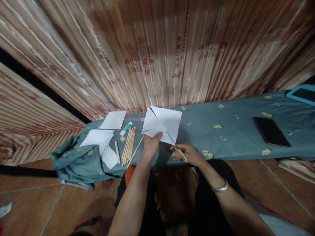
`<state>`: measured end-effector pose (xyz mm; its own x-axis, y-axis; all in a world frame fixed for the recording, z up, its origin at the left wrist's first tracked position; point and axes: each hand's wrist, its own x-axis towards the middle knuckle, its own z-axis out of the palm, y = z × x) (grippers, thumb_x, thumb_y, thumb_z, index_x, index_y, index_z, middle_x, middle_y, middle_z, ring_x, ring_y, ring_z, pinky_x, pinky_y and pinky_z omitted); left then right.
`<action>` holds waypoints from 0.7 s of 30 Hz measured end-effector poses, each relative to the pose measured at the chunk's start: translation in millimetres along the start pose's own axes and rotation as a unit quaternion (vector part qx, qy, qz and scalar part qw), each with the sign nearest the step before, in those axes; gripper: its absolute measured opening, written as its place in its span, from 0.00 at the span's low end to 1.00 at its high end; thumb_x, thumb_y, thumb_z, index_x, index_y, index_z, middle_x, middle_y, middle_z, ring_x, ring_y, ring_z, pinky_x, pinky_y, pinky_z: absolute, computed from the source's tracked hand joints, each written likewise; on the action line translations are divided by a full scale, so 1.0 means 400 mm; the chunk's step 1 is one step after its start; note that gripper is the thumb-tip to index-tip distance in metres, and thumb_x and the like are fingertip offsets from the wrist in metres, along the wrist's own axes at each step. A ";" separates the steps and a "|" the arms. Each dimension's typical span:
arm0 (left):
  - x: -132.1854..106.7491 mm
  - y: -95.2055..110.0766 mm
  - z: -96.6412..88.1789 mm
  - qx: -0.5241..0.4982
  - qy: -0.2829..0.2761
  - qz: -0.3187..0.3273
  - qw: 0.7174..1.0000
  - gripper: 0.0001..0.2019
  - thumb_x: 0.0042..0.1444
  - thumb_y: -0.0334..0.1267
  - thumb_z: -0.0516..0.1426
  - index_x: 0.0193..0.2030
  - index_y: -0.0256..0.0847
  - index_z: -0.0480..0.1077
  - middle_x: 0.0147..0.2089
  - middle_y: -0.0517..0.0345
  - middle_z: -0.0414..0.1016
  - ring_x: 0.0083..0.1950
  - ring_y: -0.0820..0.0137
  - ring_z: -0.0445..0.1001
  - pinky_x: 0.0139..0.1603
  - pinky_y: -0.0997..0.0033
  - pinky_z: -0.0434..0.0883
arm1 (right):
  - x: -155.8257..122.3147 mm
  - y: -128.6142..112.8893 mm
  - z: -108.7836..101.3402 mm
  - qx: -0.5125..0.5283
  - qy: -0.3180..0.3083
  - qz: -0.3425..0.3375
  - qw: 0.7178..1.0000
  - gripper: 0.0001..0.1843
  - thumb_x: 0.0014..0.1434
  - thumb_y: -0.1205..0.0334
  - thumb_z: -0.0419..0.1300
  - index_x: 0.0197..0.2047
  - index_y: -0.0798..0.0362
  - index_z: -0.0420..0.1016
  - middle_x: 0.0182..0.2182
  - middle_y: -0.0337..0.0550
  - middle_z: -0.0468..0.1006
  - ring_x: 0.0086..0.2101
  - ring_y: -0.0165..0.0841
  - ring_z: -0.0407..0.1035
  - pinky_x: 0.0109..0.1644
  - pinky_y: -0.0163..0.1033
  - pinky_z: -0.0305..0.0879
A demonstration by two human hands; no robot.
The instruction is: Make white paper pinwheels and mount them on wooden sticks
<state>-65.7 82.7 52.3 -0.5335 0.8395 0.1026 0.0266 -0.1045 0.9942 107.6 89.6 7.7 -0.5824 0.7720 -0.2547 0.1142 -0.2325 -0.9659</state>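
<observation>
Nearest to where I stand, a silver bangle (221, 186) circles the right wrist. Ahead of it, to the right of the bundle of wooden sticks (129, 146), the right hand (188, 154) has its fingers curled round the handles of green scissors (182, 156). The blades lie at a corner of a white paper square (164, 119); I can't tell how far they are parted.

That square is held up over the worktop (201, 131), just right of the bundle and reaching beyond it. The left hand (152, 141) has it in a narrow pinch, thumb on top, at the near edge. Slits run inward from other corners. I'd expect it to be very light and floppy, dry enough not to slip, but easily creased or torn where the slits end. The best hold looks to be an uncut edge between two slits, gripped softly.

A slim white pen (117, 151) lies left of the bundle, with loose white sheets (97, 137) farther left. Just beyond the bundle is a glue stick (126, 128); well to its right, a dark phone (272, 131). Behind everything hangs a patterned curtain (159, 59).
</observation>
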 end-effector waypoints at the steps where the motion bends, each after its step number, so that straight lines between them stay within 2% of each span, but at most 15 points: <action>1: -0.001 0.001 0.000 0.000 0.003 -0.001 1.000 0.25 0.41 0.28 0.64 0.50 0.36 0.72 0.43 0.50 0.81 0.46 0.60 0.79 0.51 0.61 0.75 | 0.000 0.000 0.000 -0.001 0.000 0.000 1.000 0.29 0.38 0.44 0.73 0.38 0.56 0.77 0.19 0.35 0.74 0.21 0.27 0.67 0.28 0.34 0.65; 8: 0.002 -0.001 0.000 -0.009 0.000 -0.005 1.000 0.26 0.40 0.29 0.64 0.50 0.36 0.72 0.43 0.50 0.81 0.45 0.60 0.79 0.51 0.60 0.74 | 0.001 0.005 -0.002 -0.001 0.004 -0.006 1.000 0.28 0.39 0.44 0.72 0.36 0.57 0.77 0.18 0.34 0.73 0.19 0.25 0.64 0.26 0.33 0.63; 14: -0.007 0.001 -0.001 -0.015 -0.024 -0.005 1.000 0.25 0.41 0.29 0.63 0.50 0.36 0.72 0.42 0.51 0.81 0.46 0.60 0.79 0.52 0.61 0.74 | 0.003 -0.001 -0.005 -0.016 0.009 0.001 1.000 0.31 0.36 0.45 0.74 0.40 0.59 0.79 0.20 0.37 0.75 0.21 0.27 0.66 0.26 0.33 0.63; 21: -0.006 -0.007 -0.001 -0.021 -0.028 -0.008 0.999 0.24 0.42 0.28 0.63 0.50 0.37 0.72 0.42 0.51 0.81 0.46 0.61 0.79 0.53 0.61 0.73 | 0.004 0.002 -0.007 -0.017 0.010 -0.011 1.000 0.28 0.37 0.45 0.73 0.36 0.58 0.79 0.18 0.37 0.75 0.19 0.26 0.65 0.24 0.32 0.62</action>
<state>-64.6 80.7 49.4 -0.4852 0.8698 0.0899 -0.0181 -0.1128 0.9934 108.9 92.5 6.5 -0.5686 0.7887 -0.2336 0.1289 -0.1951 -0.9723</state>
